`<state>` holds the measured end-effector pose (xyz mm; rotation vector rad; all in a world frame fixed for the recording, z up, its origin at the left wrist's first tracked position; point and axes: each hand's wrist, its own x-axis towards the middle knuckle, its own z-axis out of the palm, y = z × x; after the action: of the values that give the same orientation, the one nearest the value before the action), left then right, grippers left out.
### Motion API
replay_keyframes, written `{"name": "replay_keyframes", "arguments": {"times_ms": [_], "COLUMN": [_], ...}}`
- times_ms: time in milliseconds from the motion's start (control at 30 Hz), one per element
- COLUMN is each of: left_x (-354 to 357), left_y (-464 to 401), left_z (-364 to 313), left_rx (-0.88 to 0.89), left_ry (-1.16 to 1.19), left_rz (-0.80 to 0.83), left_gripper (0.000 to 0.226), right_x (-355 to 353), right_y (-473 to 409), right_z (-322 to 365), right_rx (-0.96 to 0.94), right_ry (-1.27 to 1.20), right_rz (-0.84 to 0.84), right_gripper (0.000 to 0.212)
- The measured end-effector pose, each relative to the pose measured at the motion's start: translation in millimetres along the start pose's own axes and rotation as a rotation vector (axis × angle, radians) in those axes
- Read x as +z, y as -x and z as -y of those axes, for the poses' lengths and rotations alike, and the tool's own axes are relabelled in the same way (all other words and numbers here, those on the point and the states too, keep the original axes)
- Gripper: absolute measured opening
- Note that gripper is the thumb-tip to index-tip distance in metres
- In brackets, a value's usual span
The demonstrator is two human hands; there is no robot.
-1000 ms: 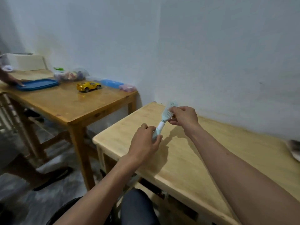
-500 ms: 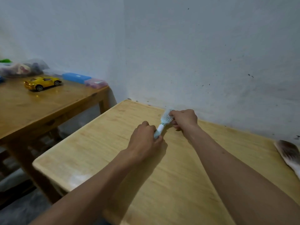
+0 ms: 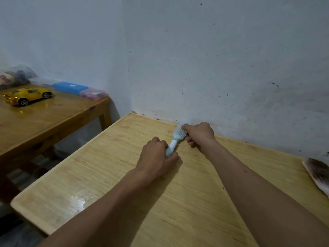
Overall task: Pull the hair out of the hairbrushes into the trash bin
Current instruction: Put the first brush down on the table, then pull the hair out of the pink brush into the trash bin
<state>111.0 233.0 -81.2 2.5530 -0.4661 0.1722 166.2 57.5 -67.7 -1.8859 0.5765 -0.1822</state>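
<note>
A small pale blue hairbrush [image 3: 177,139] with a white neck is held low over the light wooden table [image 3: 110,175], close to the wall. My left hand [image 3: 156,157] is closed around its handle. My right hand [image 3: 199,134] grips the bristle head from the right side, fingers curled over the bristles. Any hair in the bristles is too small to make out. At the table's right edge lies a second brush [image 3: 318,175] covered in dark hair, partly cut off by the frame. No trash bin is in view.
A darker wooden table [image 3: 44,118] stands to the left with a yellow toy car [image 3: 26,95], a blue box [image 3: 70,87], a pink box [image 3: 93,93] and a plastic bag [image 3: 16,75]. A white wall runs right behind both tables. A gap separates the tables.
The view has swung right and down, away from the left table. Both hands have lowered the brush toward the tabletop, near the wall; the grips are unchanged.
</note>
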Motion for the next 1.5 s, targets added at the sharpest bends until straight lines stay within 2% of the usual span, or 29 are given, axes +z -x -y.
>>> {"name": "replay_keyframes", "arguments": {"times_ms": [167,267,333,467,667,800,967,1067,1167,1300,1400,1500], "left_x": [-3,-3,0,18,63,86,109,121,129,128,114,96], "left_y": [8,24,36,52,73,85,91,93,96,95,94,95], "left_z": [-9,-27,-45,-92,-167,-214,-261,-281,-297,-303,-292,-277], "left_rx": [-0.049,0.017,0.078,0.143,0.223,0.252,0.209,0.208,0.261,0.313,0.256,0.112], "left_ry": [-0.034,-0.191,-0.188,-0.037,0.064,0.118,0.167,0.204,0.173,0.172,0.303,0.532], "left_rz": [-0.025,-0.137,-0.162,-0.028,0.166,0.238,0.334,0.356,0.41,0.459,0.46,0.468], "left_gripper": [0.062,0.056,0.053,0.052,0.062,0.061,0.053,0.054,0.055,0.052,0.052,0.05], "right_x": [-26,-51,-70,-117,-201,-250,-290,-299,-296,-290,-286,-276], "right_y": [16,28,37,60,79,81,81,83,84,83,86,95], "right_z": [6,8,6,3,-15,-35,-59,-75,-88,-93,-80,-54], "right_rx": [-0.01,-0.033,-0.052,-0.097,-0.14,-0.1,-0.038,0.024,0.084,0.153,0.137,0.114], "right_ry": [0.1,0.119,0.125,0.211,0.359,0.455,0.628,0.685,0.707,0.692,0.635,0.459], "right_rz": [0.036,0.012,-0.009,-0.062,-0.214,-0.294,-0.37,-0.35,-0.247,-0.192,-0.195,-0.149], "right_gripper": [0.039,0.041,0.04,0.037,0.035,0.038,0.034,0.04,0.043,0.028,0.025,0.025]}}
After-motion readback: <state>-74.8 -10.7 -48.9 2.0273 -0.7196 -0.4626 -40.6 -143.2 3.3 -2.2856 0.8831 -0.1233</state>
